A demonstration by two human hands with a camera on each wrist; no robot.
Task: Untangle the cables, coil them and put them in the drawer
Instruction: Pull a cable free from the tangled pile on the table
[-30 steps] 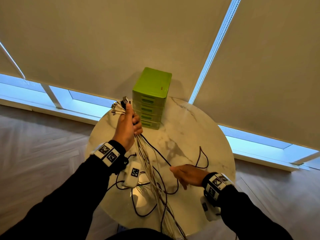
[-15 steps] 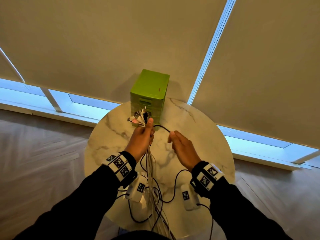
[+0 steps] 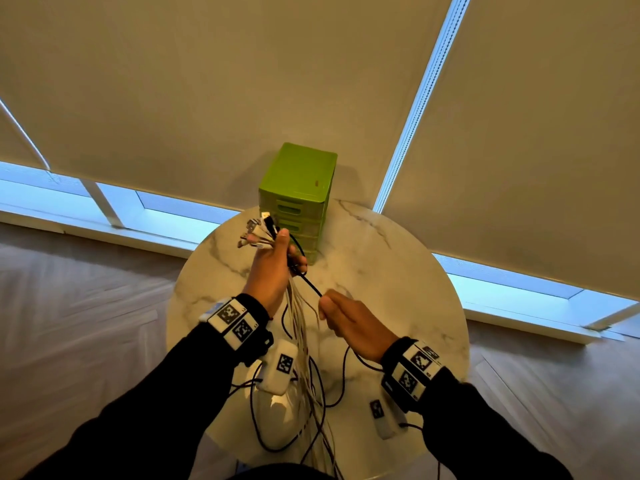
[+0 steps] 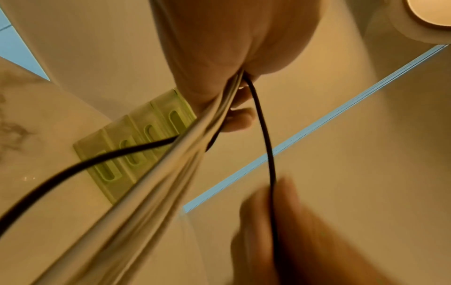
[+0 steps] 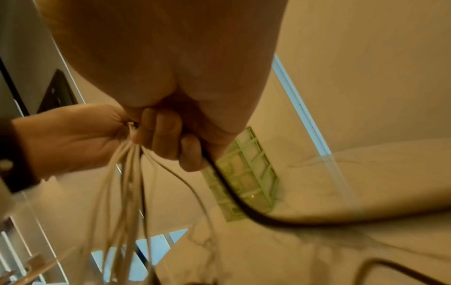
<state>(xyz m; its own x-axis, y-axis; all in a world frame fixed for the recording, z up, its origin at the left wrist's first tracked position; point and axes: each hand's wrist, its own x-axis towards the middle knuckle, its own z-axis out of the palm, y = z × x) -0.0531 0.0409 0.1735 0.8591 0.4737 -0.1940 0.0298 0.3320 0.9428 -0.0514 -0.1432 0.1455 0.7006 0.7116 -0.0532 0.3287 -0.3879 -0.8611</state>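
Observation:
My left hand (image 3: 277, 265) is raised over the round marble table (image 3: 398, 271) and grips a bundle of white cables (image 3: 301, 327) near their plugs (image 3: 258, 232), which fan out above the fist. The strands hang down off the table's near edge. A black cable (image 3: 306, 280) runs from that fist down to my right hand (image 3: 343, 317), which pinches it just below and to the right. The left wrist view shows the white bundle (image 4: 171, 173) and the black cable (image 4: 266, 138) leaving the palm. The right wrist view shows fingers (image 5: 168, 135) curled on the black cable (image 5: 234, 200).
A green drawer unit (image 3: 298, 199) with several shut drawers stands at the table's far edge, just behind my left hand. Black cable loops (image 3: 263, 424) lie on the near part of the table. Window blinds hang behind; wooden floor surrounds the table.
My right hand came up from the table's near side to the left hand, took the black cable and has drawn back down along it. My left hand stays raised with the bundle.

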